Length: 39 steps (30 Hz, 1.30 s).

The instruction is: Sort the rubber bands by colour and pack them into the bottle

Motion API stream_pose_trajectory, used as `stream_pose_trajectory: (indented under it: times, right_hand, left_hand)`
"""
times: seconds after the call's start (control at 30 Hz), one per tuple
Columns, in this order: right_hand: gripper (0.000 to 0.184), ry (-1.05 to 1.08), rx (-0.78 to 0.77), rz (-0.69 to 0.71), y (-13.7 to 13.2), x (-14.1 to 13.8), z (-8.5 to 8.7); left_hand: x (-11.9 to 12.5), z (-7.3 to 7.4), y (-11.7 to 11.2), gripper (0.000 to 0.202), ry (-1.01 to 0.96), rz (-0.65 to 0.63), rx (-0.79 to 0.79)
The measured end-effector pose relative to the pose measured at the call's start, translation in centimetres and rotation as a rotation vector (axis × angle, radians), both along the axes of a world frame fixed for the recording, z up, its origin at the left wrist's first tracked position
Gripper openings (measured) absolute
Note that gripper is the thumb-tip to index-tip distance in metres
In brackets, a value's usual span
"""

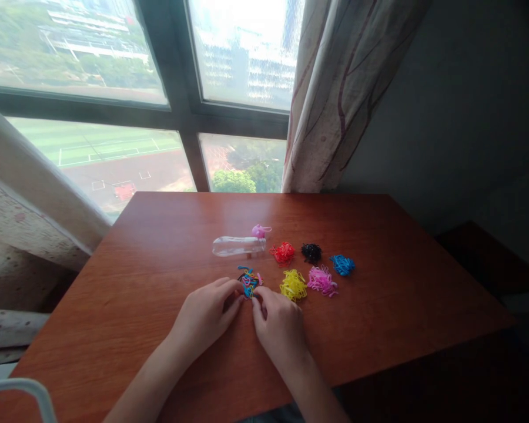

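A small mixed pile of coloured rubber bands lies on the wooden table. My left hand and my right hand rest on the table just below it, fingertips pinched together at the pile's lower edge. What the fingers pinch is too small to name. Sorted heaps lie to the right: yellow, pink, red, black and blue. A clear plastic bottle lies on its side behind the mixed pile, with a pink cap beside its mouth.
A window and a patterned curtain stand behind the table's far edge. A white chair rail shows at the bottom left. A dark low surface sits to the right of the table.
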State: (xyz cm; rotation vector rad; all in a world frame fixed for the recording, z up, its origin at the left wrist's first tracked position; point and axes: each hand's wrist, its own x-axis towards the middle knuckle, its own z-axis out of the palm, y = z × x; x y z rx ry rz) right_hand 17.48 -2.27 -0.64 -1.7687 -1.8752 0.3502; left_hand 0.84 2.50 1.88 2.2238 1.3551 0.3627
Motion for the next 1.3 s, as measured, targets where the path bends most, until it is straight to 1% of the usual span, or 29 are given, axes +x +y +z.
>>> stream_pose_trajectory:
  times: [0.17, 0.43, 0.5, 0.7, 0.8, 0.87, 0.93, 1.0, 1.1, 1.2, 1.3]
  right_hand:
    - [0.010, 0.003, -0.022, -0.011, 0.0, 0.1, 0.1]
    - [0.010, 0.003, 0.002, -0.043, -0.1, 0.1, -0.2]
    - [0.010, 0.049, 0.013, -0.020, -0.1, 0.2, -0.3]
    - [0.012, 0.240, 0.076, 0.105, 0.0, 0.4, -0.3]
    - [0.013, 0.299, 0.107, 0.116, -0.3, 0.4, -0.1]
    - [0.014, 0.324, 0.130, 0.093, -0.8, 0.9, 0.1]
    - [0.017, 0.316, 0.162, 0.049, -1.2, 2.0, 0.3]
    - [0.019, 0.280, 0.206, -0.019, -1.6, 3.9, 0.5]
    - [0.023, 0.211, 0.257, -0.177, -1.5, 8.2, 0.7]
    - [0.027, 0.120, 0.251, -0.346, -0.9, 13.0, 0.5]
    - [0.031, 0.064, 0.225, -0.452, -0.1, 16.9, 0.0]
  left_hand:
    - [-0.2, -0.1, 0.1, 0.018, -0.009, -0.004, -0.004]
    - [-0.4, 0.0, 0.2, 0.019, 0.005, 0.011, 0.001]
    - [-0.5, -0.1, 0.1, 0.019, 0.009, 0.010, -0.002]
    - [-0.5, 0.0, 0.2, 0.018, 0.015, 0.006, -0.001]
    - [-0.5, 0.1, 0.3, 0.018, 0.019, 0.009, -0.003]
    - [-0.5, 0.2, 0.3, 0.019, 0.024, 0.012, -0.008]
    - [-0.5, 0.3, 0.3, 0.019, 0.027, 0.011, -0.011]
    - [-0.5, 0.3, 0.3, 0.020, 0.029, 0.007, -0.010]
    - [-0.6, 0.2, 0.3, 0.020, 0.032, 0.004, -0.005]
    - [-0.5, 0.2, 0.4, 0.020, 0.049, 0.015, -0.005]
    - [-0.5, 0.1, 0.4, 0.020, 0.066, 0.025, -0.004]
